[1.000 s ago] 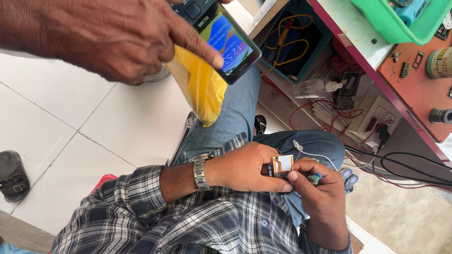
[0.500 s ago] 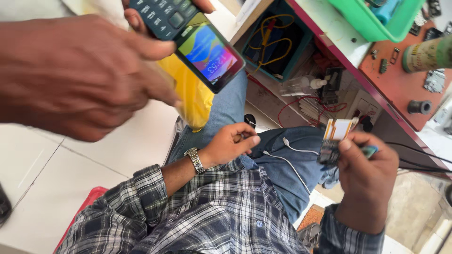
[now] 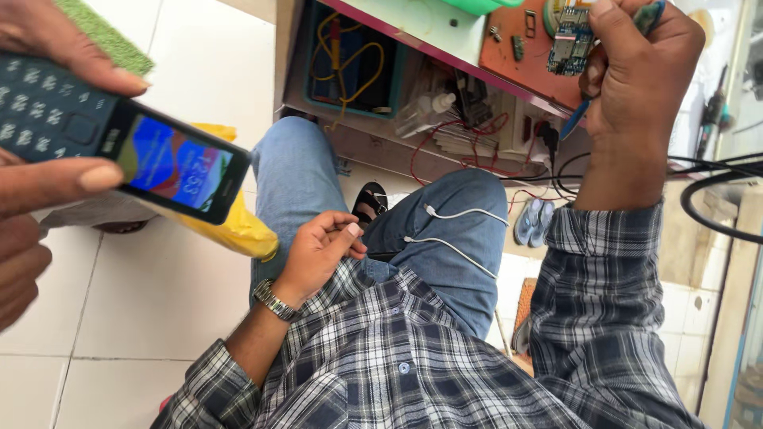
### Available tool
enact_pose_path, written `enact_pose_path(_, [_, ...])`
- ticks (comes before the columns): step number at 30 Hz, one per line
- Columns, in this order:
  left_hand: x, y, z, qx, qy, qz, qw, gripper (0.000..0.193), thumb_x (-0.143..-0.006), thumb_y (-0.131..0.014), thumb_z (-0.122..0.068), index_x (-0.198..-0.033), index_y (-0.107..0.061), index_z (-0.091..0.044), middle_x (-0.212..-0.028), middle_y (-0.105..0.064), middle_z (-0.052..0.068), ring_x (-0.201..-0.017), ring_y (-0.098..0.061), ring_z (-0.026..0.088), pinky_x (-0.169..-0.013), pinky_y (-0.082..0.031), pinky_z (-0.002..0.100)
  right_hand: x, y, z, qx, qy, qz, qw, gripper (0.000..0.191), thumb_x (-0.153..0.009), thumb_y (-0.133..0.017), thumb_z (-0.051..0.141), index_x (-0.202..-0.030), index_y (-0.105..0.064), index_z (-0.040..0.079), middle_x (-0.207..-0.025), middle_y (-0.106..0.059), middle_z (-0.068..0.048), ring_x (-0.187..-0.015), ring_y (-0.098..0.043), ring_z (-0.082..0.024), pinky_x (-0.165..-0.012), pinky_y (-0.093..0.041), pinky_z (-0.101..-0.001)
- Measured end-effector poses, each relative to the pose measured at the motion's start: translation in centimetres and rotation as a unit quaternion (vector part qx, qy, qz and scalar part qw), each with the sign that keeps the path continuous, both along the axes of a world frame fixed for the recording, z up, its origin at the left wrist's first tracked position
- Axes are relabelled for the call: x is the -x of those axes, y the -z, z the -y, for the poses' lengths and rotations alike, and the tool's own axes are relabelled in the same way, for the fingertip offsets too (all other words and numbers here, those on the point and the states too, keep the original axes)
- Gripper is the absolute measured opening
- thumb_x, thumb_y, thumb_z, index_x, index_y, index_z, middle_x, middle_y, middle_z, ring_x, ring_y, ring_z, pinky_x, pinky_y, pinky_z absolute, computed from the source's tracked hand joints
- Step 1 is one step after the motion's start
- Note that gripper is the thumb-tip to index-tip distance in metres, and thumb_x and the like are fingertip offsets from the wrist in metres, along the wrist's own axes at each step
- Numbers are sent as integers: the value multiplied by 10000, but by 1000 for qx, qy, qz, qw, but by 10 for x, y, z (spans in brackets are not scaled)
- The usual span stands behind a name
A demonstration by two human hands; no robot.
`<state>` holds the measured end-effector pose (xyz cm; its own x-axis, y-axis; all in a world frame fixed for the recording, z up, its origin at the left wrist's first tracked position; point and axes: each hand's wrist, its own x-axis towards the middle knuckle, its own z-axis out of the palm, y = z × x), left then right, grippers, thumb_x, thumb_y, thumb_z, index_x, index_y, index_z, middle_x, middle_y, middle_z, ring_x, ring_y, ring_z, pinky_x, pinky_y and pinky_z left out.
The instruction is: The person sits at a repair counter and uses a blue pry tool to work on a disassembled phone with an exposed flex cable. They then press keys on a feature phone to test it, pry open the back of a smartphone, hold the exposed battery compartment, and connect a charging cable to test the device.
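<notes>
Our right hand (image 3: 636,71) grips a blue-tipped tool (image 3: 574,121), closed around it, over the counter (image 3: 445,40); a small circuit board (image 3: 569,40) sits just left. Our left hand (image 3: 322,246) rests loosely curled, empty, on the jeans (image 3: 453,262).

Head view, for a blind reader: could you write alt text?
Seated in jeans and a plaid shirt, the person raises the right hand with a blue-handled tool toward a small circuit board; the left hand rests on the thigh. Another person's hand holds a keypad phone nearby.
</notes>
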<state>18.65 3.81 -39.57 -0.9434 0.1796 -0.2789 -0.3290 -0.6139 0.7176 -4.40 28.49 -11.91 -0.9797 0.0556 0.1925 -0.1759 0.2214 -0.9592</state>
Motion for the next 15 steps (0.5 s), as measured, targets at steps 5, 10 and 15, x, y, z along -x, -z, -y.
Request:
enact_pose_path(5, [-3, 0, -4, -3, 13, 6, 1000, 276, -1018, -617, -142, -1212, -616, 54, -1029, -705, 126, -838, -722, 178, -755, -632, 328, -18, 0, -43, 23, 12, -45, 999, 299, -1085, -772, -8, -840, -604, 24, -674, -578, -63, -490, -493, -134, -439, -329, -277])
enact_pose_path(10, [-8, 4, -11, 5, 29, 12, 999, 277, -1017, -614, -148, -1213, -617, 48, -1032, -706, 126, -849, -726, 180, -764, -635, 332, -29, 7, -77, 20, 34, -64, 997, 265, -1104, -789, -12, -894, -631, 28, -673, -583, -66, -490, -519, -145, -426, -349, -282])
enact_pose_path(15, [-10, 6, -18, 12, 41, 18, 999, 273, -1015, -612, -150, -1210, -617, 41, -1040, -707, 129, -854, -730, 186, -772, -634, 336, -24, 14, -98, -16, 114, -2, 993, 221, -994, -783, 10, -851, -620, 54, -662, -545, -25, -461, -481, -101, -419, -309, -235])
